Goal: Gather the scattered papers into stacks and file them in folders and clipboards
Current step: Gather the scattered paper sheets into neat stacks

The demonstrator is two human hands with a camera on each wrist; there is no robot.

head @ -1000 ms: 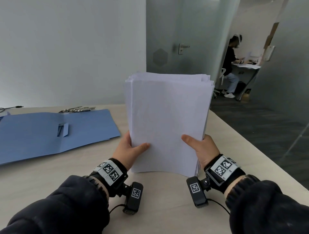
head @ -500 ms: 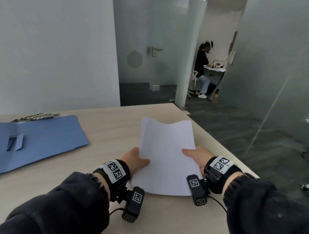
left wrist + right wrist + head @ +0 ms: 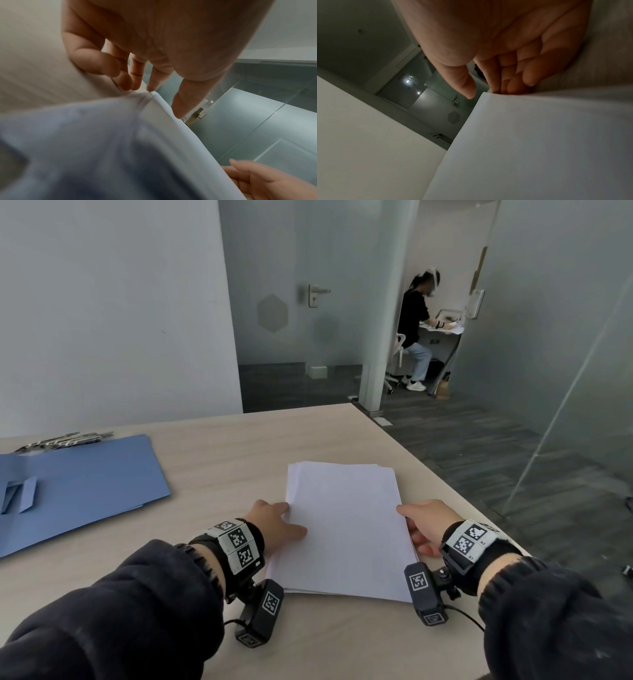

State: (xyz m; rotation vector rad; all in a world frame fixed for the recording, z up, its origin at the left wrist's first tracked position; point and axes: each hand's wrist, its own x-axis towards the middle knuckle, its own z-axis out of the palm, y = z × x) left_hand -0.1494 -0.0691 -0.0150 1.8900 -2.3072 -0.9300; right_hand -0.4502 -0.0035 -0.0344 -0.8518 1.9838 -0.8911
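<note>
A stack of white paper (image 3: 342, 525) lies flat on the light wooden table (image 3: 239, 446), near its right edge. My left hand (image 3: 274, 522) holds the stack's left edge, thumb on the top sheet and fingertips at the edge against the table. In the left wrist view the stack (image 3: 102, 142) fills the lower half. My right hand (image 3: 424, 522) holds the right edge, thumb over the top and fingers tucked under the paper (image 3: 539, 142). An open blue folder (image 3: 85, 484) lies flat to the left, apart from the stack.
Several metal clips (image 3: 65, 438) lie behind the folder at the table's far left. The table's right edge (image 3: 445, 474) runs just beside the stack, with dark floor beyond. Glass walls stand to the right. A person (image 3: 416, 326) sits at a desk in the far room.
The stack was upright on its bottom edge between both hands. It has been tipped away from me and laid flat on the table, with both hands staying at its sides.
</note>
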